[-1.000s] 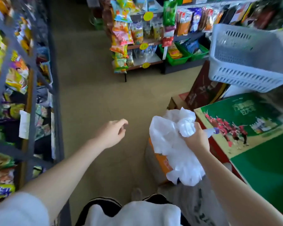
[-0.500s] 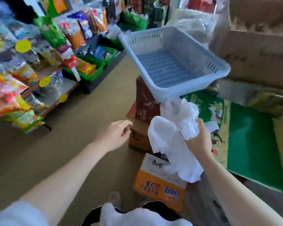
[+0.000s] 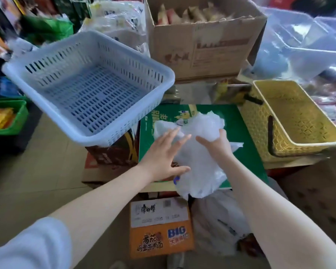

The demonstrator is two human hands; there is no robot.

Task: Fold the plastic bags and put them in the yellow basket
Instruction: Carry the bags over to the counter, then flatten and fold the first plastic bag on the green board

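Bags [image 3: 197, 167] crumpled on green box [image 3: 246, 144], centre frame. Right hand [image 3: 216, 145] grips bags' top. Left hand [image 3: 163, 158] spread, fingers touching bags at 9 o'clock. Yellow basket [image 3: 299, 136] at 3 o'clock.

Plastic bags [image 3: 198, 158] lowered onto green box [image 3: 246, 152]; left hand [image 3: 161, 158] now flat against bundle.

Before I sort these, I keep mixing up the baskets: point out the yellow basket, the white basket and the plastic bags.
yellow basket [image 3: 291, 121]: head view, inner side wall.
white basket [image 3: 89, 94]: head view, slotted floor.
plastic bags [image 3: 200, 162]: head view, middle of the crumpled bundle.
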